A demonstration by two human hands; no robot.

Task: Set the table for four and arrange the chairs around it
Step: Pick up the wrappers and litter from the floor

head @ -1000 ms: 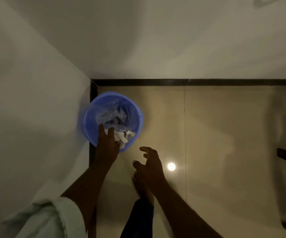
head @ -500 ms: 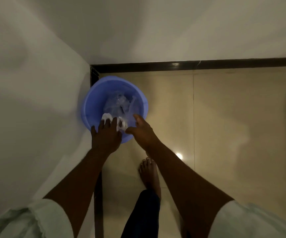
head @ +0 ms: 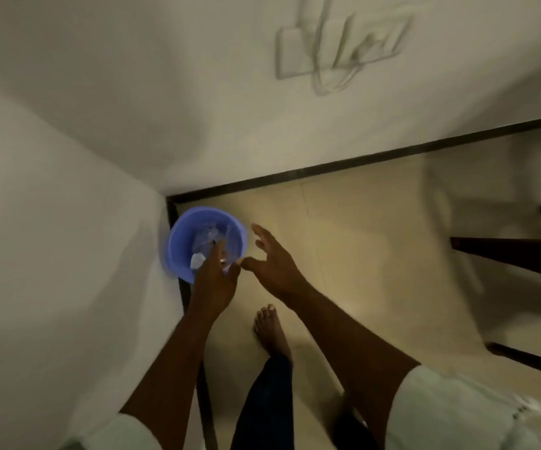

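Beige tiled floor (head: 360,241), white walls (head: 51,222), corner bin (head: 178,245).

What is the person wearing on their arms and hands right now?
Both forearms are bare. The left hand and right hand wear no gloves. Pale, loose short sleeves show at the bottom: the left sleeve and the right sleeve, whose edge looks crinkled.

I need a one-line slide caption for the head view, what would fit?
Left hand over a blue bin in a corner, right hand open beside it.
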